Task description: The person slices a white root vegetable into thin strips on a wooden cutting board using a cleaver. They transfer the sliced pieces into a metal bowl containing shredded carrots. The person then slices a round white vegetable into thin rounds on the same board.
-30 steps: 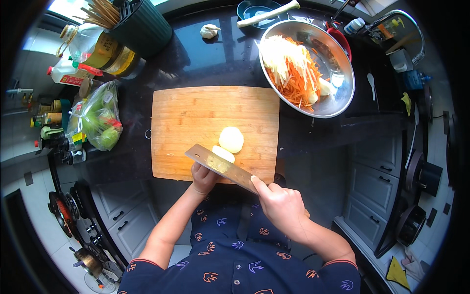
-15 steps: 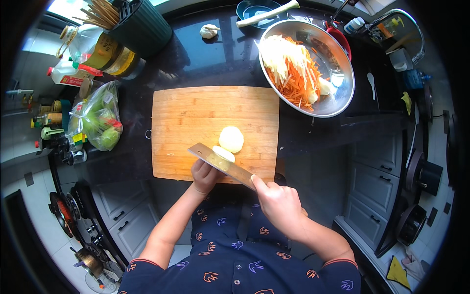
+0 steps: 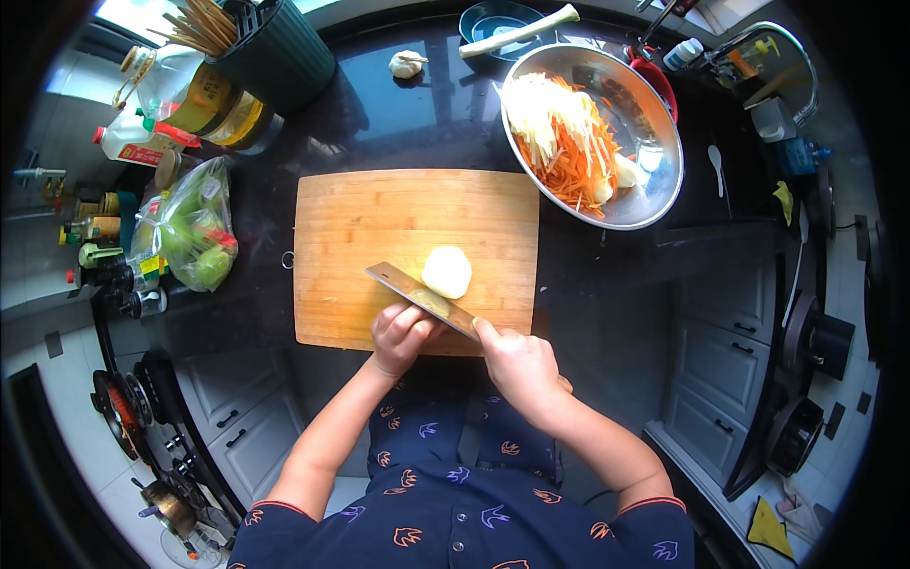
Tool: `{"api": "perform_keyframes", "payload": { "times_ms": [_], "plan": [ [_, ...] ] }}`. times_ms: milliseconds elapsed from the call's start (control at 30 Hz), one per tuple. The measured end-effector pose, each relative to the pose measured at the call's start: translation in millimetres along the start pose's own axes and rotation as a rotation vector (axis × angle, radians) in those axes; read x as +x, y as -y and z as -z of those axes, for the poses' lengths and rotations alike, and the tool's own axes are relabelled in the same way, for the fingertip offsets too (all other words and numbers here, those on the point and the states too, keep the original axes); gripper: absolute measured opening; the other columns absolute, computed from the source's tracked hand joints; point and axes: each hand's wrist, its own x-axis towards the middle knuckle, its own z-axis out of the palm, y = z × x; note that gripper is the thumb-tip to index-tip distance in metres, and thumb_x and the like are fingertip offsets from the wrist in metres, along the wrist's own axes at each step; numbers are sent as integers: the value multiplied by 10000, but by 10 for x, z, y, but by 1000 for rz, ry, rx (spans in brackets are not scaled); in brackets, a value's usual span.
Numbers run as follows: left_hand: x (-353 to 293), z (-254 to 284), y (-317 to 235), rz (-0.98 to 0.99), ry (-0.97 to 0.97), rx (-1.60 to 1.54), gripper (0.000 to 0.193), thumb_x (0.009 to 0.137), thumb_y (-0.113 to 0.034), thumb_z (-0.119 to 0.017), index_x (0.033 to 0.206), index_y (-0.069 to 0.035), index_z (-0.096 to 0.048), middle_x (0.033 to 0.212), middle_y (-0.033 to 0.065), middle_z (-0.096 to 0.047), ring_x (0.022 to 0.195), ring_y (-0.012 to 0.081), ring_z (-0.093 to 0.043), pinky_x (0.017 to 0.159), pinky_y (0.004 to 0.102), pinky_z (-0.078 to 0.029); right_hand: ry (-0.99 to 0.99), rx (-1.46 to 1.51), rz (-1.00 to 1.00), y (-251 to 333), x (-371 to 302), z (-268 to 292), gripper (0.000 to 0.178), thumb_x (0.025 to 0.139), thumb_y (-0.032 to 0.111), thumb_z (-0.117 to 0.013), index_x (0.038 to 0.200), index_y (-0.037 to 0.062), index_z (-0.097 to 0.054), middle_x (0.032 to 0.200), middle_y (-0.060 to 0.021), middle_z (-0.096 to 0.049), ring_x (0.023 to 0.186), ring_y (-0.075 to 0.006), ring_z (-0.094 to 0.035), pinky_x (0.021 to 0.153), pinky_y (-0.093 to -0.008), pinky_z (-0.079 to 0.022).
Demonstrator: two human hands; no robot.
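My right hand (image 3: 523, 368) grips a cleaver (image 3: 402, 283) by its handle, the broad blade slanting up to the left above the cutting board. Just on the near side of the blade, my left hand (image 3: 403, 334) is closed with its fingers curled; what they hold is hidden. Partly behind the blade, a pale, peeled round vegetable (image 3: 446, 270) rests on the board. A pale yellowish patch shows on the blade's face, and I cannot tell if it is a reflection. The wooden cutting board (image 3: 351, 237) lies at the counter's front edge.
A steel bowl (image 3: 661, 185) of shredded orange and pale vegetables stands at the back right. Behind the board lies a garlic bulb (image 3: 406, 64); a long pale stick (image 3: 521, 31) rests across a dark dish. A bag of green produce (image 3: 197, 228) and bottles (image 3: 171, 85) are at left.
The cleaver has shifted slightly toward the round vegetable, and the pale cut face that stood above its edge is now covered. My left hand has moved up beside the blade; my right hand moved slightly left.
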Motion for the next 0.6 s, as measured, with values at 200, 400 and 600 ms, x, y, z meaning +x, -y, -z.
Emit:
{"api": "perform_keyframes", "payload": {
  "times_ms": [200, 400, 600],
  "plan": [
    [1, 14, 5, -13, 2, 1, 214, 714, -149, -854, 867, -135, -706, 985, 17, -646, 878, 228, -642, 689, 331, -562, -15, 16, 41, 30, -95, 229, 416, 808, 51, -631, 1224, 35, -634, 695, -130, -655, 573, -268, -698, 522, -365, -573],
    [-16, 32, 42, 8, 17, -106, 289, 609, -70, -784, 892, -43, -733, 974, 90, -697, 865, 294, -677, 683, 380, -571, -23, 74, 64, 120, -255, 544, 460, 767, 34, -671, 1227, 26, -646, 682, -116, -630, 561, -247, -688, 511, -344, -568],
    [-75, 36, 50, 0, 56, -123, 256, 722, -64, -797, 962, -37, -710, 976, 103, -670, 882, 348, -669, 741, 436, -551, 12, 45, 61, 94, -330, 602, 473, 753, 27, -678, 1225, 27, -647, 665, -99, -616, 559, -232, -688, 498, -339, -566]
  ]
}}
